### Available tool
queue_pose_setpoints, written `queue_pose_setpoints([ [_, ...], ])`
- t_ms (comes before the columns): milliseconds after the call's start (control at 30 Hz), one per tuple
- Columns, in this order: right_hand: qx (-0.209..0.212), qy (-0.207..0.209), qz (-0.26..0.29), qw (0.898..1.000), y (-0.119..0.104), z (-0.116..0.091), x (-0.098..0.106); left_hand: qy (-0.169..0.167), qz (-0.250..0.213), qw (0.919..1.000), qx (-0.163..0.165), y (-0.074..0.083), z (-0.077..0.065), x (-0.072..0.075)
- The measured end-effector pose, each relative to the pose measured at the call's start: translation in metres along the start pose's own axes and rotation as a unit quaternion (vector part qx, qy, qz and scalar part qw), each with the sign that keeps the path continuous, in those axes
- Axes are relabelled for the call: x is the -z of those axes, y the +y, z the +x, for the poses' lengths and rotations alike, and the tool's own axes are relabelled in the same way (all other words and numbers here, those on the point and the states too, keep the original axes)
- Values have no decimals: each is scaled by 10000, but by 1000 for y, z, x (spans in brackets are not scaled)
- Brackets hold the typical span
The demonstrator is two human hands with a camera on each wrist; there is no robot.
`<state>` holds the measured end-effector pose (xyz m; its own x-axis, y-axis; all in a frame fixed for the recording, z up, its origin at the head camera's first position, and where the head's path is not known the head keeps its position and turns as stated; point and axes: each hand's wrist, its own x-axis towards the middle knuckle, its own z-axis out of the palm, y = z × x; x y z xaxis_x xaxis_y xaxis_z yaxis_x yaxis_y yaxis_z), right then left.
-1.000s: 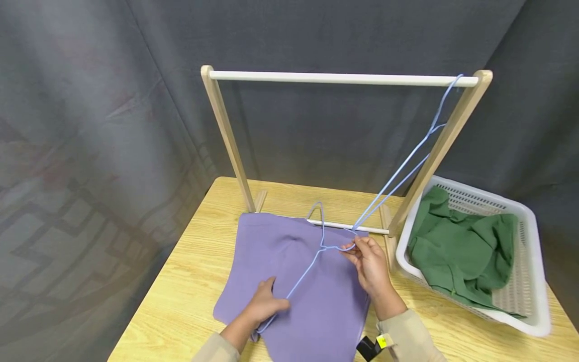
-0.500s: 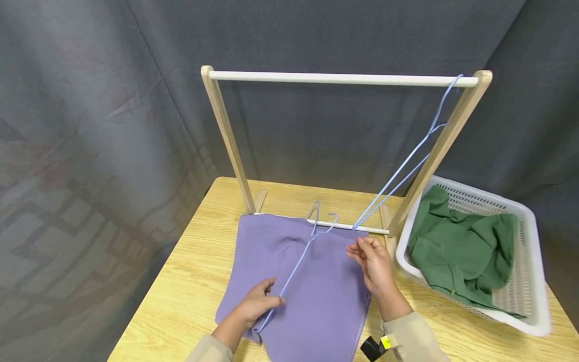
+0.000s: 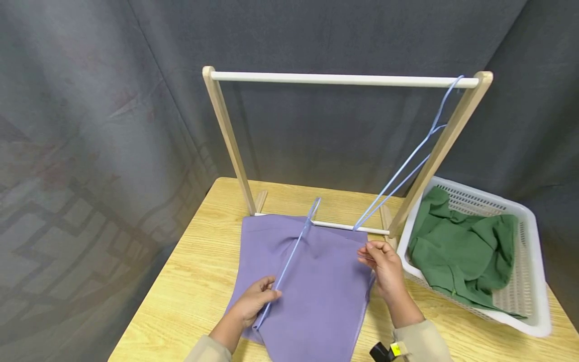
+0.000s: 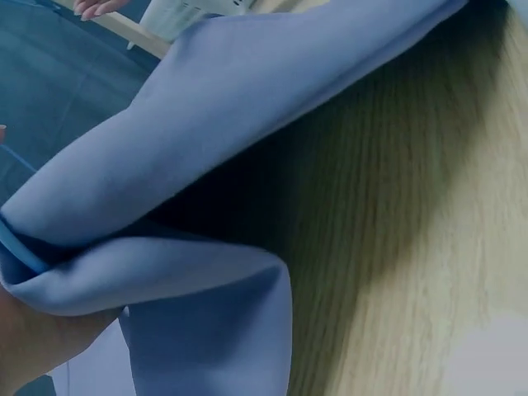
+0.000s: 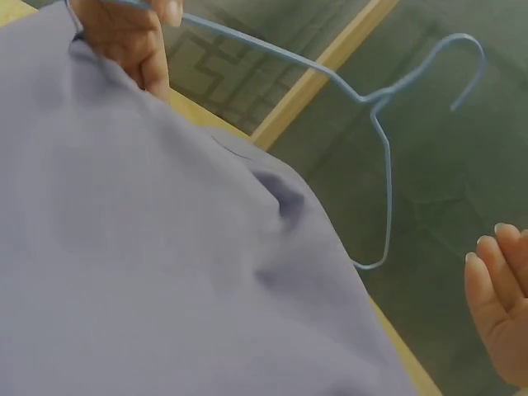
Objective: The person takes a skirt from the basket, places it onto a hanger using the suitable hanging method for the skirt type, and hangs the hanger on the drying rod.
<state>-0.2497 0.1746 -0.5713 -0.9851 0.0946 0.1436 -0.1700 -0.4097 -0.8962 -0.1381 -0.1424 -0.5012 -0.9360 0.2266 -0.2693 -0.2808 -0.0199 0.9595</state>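
Note:
My left hand (image 3: 254, 302) grips one arm of a light blue wire hanger (image 3: 289, 261), thumb laid along the wire. The hanger slants up and away over a purple garment (image 3: 312, 281), seen almost edge-on in the head view. Its hook (image 5: 472, 51) and neck show free of fabric in the right wrist view, where its far end dips behind the garment. A fold of the garment wraps the near end, in the left wrist view beside my left wrist (image 4: 41, 346). My right hand (image 3: 383, 265) hovers by the garment's right edge, holding nothing, fingers extended.
A wooden rack with a white rod (image 3: 334, 79) stands behind the garment. A second blue hanger (image 3: 409, 156) hangs at its right end. To the right, a white basket (image 3: 540, 296) holds a green garment (image 3: 457, 251). The wooden table (image 3: 181, 281) extends to the left.
My right hand let go of the hanger near its hook and drew back to the right. The hanger turned edge-on, its hook swinging left. My left hand shifted slightly left, still gripping it.

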Motion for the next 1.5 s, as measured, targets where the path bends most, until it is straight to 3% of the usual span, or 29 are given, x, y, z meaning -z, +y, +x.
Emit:
queue_pose_setpoints([
  [200,-94,359,-307,9988,7,5,21,-28,-103,9999,-65,7,-2,-1],
  [467,118,33,-558,9984,1,3,32,-285,-417,9985,-208,20,-5,2],
  [667,394,39,-1011,9941,-6,0,40,-553,-713,9951,-391,27,-7,0],
  [700,445,-91,-901,9949,-20,-6,30,-581,-735,9947,-417,29,-7,0],
  [900,573,118,-1654,9845,-29,-9,41,-687,-785,9930,-554,36,-9,-1],
  [933,540,344,-1987,9780,-18,-3,55,-676,-749,9931,-591,38,-9,0],
  [1100,491,805,-2670,9591,-23,-1,72,-676,-580,9931,-768,43,-9,1],
  [1200,562,989,-3231,9395,-26,1,84,-731,-566,9916,-901,46,-9,2],
  [1267,618,1072,-3716,9201,-28,1,93,-748,-539,9908,-993,48,-9,3],
  [1400,544,1223,-4844,8645,-32,-1,106,-738,-428,9904,-1085,53,-9,4],
  [1500,378,1214,-5372,8338,-38,-5,113,-665,-314,9914,-1083,59,-10,4],
])
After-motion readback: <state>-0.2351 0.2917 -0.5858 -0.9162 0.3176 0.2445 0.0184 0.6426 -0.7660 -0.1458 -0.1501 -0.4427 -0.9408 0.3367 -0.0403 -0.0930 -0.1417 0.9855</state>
